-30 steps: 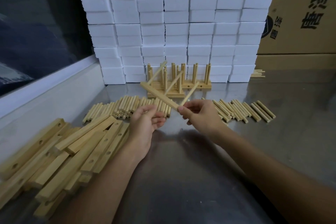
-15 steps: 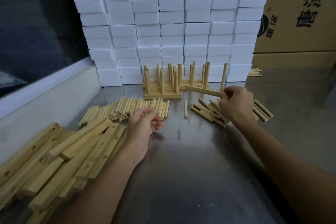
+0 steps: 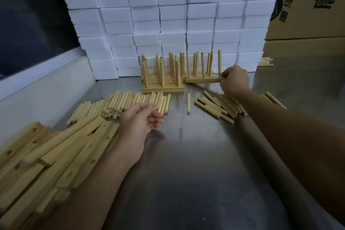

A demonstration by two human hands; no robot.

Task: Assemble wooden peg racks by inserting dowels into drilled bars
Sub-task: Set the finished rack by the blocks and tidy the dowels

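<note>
Nearest, at about eight o'clock, drilled bars (image 3: pixel 56 153) lie heaped in a loose pile on the steel table (image 3: pixel 186 183). Just past them the left hand (image 3: pixel 141 123) hovers palm-up over the table, fingers loosely curled and holding nothing that I can make out. Beyond it, around ten o'clock, a long spread of dowels (image 3: pixel 121 103) lies side by side. A single dowel (image 3: pixel 188 102) rests alone near the centre, and a second scatter of dowels (image 3: pixel 216 106) sits at about one o'clock, partly under the right forearm. Farther on, the right hand (image 3: pixel 234 80) pinches the end of a peg rack (image 3: pixel 201 80) whose bar lies on the table with its dowels upright. Just left of it stand finished racks (image 3: pixel 162 80), packed close together. Behind them rises a wall of white foam blocks (image 3: pixel 168 15), with cardboard boxes (image 3: pixel 308 5) at two o'clock.
</note>
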